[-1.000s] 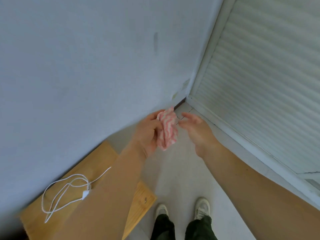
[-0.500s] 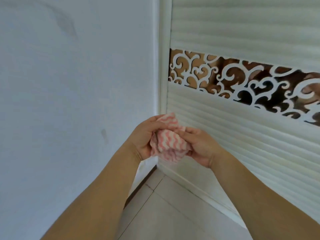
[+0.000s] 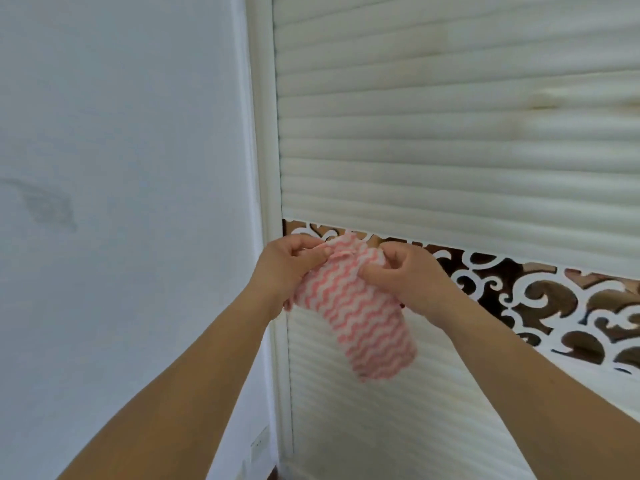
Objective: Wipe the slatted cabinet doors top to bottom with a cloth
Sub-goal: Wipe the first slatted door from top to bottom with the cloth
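Cloth (image 3: 353, 313): pink-and-white wavy stripes, held before the door (image 3: 433, 133), level with its fretwork band (image 3: 540, 299).
Left hand (image 3: 287, 268): grip pinched the upper edge.
Right hand (image 3: 405, 275): grip likewise pinched the cloth.
Wall (image 3: 121, 168): left of door.

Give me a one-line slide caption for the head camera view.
Both hands, left hand and right hand, hold a pink-striped cloth before the slatted cabinet door.
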`<state>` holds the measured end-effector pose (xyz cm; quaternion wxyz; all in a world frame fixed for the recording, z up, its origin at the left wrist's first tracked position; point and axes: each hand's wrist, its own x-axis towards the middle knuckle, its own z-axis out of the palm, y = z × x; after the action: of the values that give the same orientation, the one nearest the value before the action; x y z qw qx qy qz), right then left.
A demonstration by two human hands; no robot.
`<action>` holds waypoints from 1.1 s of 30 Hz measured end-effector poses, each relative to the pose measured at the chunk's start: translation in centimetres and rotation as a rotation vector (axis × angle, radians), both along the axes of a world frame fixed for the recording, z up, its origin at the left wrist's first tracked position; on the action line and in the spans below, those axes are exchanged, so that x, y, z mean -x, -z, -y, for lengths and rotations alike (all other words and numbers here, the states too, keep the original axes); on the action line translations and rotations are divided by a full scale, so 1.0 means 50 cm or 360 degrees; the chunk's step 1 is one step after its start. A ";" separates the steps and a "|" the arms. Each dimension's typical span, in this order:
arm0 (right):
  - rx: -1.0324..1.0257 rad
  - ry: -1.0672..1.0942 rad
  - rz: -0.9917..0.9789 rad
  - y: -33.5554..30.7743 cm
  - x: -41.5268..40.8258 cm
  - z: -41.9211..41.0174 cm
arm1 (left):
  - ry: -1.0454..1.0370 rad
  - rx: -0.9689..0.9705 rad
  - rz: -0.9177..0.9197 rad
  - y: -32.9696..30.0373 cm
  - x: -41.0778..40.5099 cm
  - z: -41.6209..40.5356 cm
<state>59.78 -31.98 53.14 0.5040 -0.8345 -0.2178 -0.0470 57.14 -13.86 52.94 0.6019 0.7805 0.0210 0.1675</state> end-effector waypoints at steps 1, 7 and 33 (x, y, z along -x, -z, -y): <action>-0.0097 -0.0029 -0.0026 -0.009 -0.008 -0.001 | 0.0005 -0.0007 0.0026 -0.013 -0.015 -0.002; -0.0575 0.0069 -0.0150 -0.073 -0.091 -0.043 | 0.0173 -0.0105 0.0159 -0.108 -0.142 -0.040; -0.0925 0.0432 0.0578 -0.362 -0.194 -0.129 | 0.0774 -0.0077 0.0453 -0.377 -0.264 -0.082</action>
<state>69.49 -25.54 71.26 0.6623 -0.6558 -0.1685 -0.3208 70.36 -9.79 71.80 0.6024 0.7454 -0.2558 0.1265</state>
